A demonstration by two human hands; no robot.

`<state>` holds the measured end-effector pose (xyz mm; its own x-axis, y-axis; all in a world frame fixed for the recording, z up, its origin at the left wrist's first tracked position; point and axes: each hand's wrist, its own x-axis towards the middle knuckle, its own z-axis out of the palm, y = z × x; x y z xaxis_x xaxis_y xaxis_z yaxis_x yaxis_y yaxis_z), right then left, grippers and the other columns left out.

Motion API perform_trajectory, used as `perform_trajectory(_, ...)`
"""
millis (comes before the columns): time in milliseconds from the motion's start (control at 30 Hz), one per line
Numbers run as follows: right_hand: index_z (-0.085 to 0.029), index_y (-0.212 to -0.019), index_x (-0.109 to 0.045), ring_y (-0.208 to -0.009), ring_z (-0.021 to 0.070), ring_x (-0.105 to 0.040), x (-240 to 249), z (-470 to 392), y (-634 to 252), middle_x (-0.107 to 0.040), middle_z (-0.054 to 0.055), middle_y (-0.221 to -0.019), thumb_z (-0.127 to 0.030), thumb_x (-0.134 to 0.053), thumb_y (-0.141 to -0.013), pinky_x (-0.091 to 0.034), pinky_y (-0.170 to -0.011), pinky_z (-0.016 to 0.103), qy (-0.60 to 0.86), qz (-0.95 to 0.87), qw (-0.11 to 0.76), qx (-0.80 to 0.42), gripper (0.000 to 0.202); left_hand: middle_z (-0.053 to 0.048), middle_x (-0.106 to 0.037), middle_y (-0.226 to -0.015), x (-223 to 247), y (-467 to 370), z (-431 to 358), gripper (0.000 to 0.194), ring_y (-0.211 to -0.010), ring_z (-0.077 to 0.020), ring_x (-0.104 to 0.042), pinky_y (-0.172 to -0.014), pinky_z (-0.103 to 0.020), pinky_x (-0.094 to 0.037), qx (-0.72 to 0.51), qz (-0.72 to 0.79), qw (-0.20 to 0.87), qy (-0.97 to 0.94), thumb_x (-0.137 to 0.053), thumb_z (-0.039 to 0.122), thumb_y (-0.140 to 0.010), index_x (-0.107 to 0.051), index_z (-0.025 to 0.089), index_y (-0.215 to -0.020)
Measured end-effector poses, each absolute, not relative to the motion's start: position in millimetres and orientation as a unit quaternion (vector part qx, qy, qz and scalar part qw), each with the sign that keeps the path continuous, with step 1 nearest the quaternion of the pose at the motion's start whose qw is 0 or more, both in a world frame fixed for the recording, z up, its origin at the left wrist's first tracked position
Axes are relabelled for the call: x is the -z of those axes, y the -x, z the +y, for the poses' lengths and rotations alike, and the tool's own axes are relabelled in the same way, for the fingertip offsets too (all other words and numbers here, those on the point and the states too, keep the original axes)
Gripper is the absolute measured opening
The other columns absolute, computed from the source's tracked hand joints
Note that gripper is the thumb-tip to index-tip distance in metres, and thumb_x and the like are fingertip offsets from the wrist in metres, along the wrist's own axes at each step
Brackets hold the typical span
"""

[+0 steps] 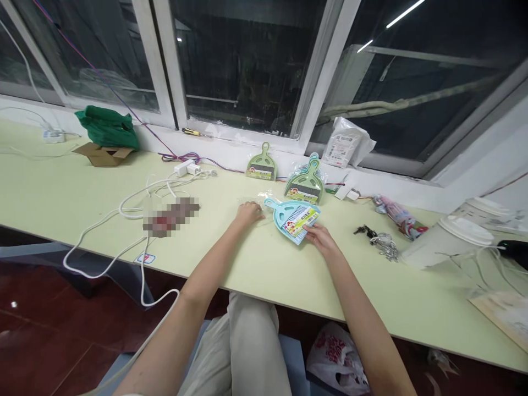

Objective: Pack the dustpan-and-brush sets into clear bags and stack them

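Note:
A light blue dustpan-and-brush set (289, 215) with a yellow printed label is tilted just above or on the pale green table (264, 264). My right hand (320, 238) grips its lower right edge. To the left of the set, my left hand (249, 212) rests on a clear plastic bag (268, 212), its fingers curled; whether they pinch the film cannot be made out. Behind, a green dustpan set (263, 165) leans by the window sill, and a stack of green and blue sets (306, 184) stands to its right.
White cables (119, 213) and adapters (187, 168) lie on the left, near a cardboard box (105, 155) under a green bag (108, 126). Keys (383, 245), a folded umbrella (398, 216) and a large white cup (445, 242) are on the right. A white package (346, 144) leans against the window.

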<state>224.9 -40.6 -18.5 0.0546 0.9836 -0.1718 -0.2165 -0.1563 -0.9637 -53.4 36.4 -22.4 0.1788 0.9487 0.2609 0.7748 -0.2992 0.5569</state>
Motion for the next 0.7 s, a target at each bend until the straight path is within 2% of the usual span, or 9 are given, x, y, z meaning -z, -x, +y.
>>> perform_trajectory(67, -0.014, -0.085, -0.069, -0.077, 0.0176, -0.072, 14.4, -43.2, -228.5, -0.076, 0.006, -0.086, -0.008, -0.071, -0.069, -0.061, -0.073, 0.028, 0.500, -0.393, 0.509, -0.580, 0.017, -0.012, -0.067, -0.094, 21.4, 53.6, 38.4, 0.006, -0.103, -0.0318, -0.059, -0.090, -0.039, -0.042, -0.274, 0.588, 0.135, -0.749, -0.070, 0.027, -0.072, -0.069, 0.022, -0.071)
perform_trajectory(133, -0.013, -0.085, -0.070, -0.076, 0.0178, -0.072, 12.0, -44.7, -231.8, -0.076, 0.007, -0.087, -0.007, -0.071, -0.068, -0.061, -0.072, 0.027, 0.500, -0.400, 0.490, -0.591, 0.018, -0.014, -0.067, -0.088, 18.7, 52.9, 38.4, 0.014, -0.098, -0.0311, -0.061, -0.087, -0.039, -0.042, -0.256, 0.609, 0.102, -0.743, -0.060, 0.024, -0.080, -0.069, 0.020, -0.070)
perform_trajectory(267, -0.012, -0.083, -0.070, -0.073, 0.0179, -0.072, 13.4, -43.6, -231.9, -0.076, 0.008, -0.084, -0.005, -0.071, -0.067, -0.061, -0.070, 0.027, 0.516, -0.392, 0.480, -0.591, 0.017, -0.016, -0.066, -0.089, 12.3, 51.8, 34.9, 0.024, -0.095, -0.0299, -0.061, -0.085, -0.039, -0.043, -0.257, 0.643, 0.059, -0.720, -0.047, 0.023, -0.088, -0.069, 0.018, -0.079)
perform_trajectory(367, -0.013, -0.082, -0.069, -0.071, 0.0164, -0.072, 17.3, -41.4, -224.0, -0.075, 0.006, -0.080, -0.006, -0.071, -0.068, -0.060, -0.070, 0.026, 0.526, -0.367, 0.520, -0.565, 0.016, -0.016, -0.065, -0.103, 10.8, 47.9, 30.5, 0.023, -0.110, -0.0305, -0.055, -0.090, -0.040, -0.043, -0.298, 0.621, 0.039, -0.724, -0.045, 0.021, -0.089, -0.067, 0.018, -0.083)
perform_trajectory(467, -0.015, -0.086, -0.067, -0.071, 0.0153, -0.072, 19.7, -41.8, -212.0, -0.075, 0.003, -0.081, -0.008, -0.072, -0.067, -0.060, -0.069, 0.025, 0.511, -0.361, 0.551, -0.552, 0.021, -0.014, -0.058, -0.126, 10.8, 38.4, 24.2, 0.018, -0.131, -0.0305, -0.039, -0.100, -0.043, -0.039, -0.360, 0.563, 0.021, -0.744, -0.046, 0.017, -0.088, -0.064, 0.019, -0.084)
perform_trajectory(533, -0.016, -0.090, -0.066, -0.071, 0.0163, -0.072, 19.5, -43.8, -204.2, -0.075, 0.003, -0.081, -0.010, -0.075, -0.065, -0.061, -0.069, 0.026, 0.497, -0.378, 0.551, -0.553, 0.027, -0.013, -0.054, -0.133, 9.8, 30.1, 18.9, 0.016, -0.136, -0.0299, -0.033, -0.105, -0.046, -0.036, -0.388, 0.527, 0.015, -0.756, -0.047, 0.015, -0.087, -0.063, 0.019, -0.085)
perform_trajectory(700, -0.017, -0.097, -0.065, -0.075, 0.0209, -0.072, 16.8, -49.0, -192.9, -0.075, 0.003, -0.078, -0.021, -0.082, -0.059, -0.061, -0.073, 0.034, 0.478, -0.415, 0.560, -0.534, 0.042, -0.013, -0.060, -0.123, 4.9, 11.5, 6.1, 0.015, -0.131, -0.0282, -0.042, -0.106, -0.046, -0.038, -0.407, 0.456, -0.003, -0.792, -0.048, 0.018, -0.089, -0.063, 0.019, -0.089)
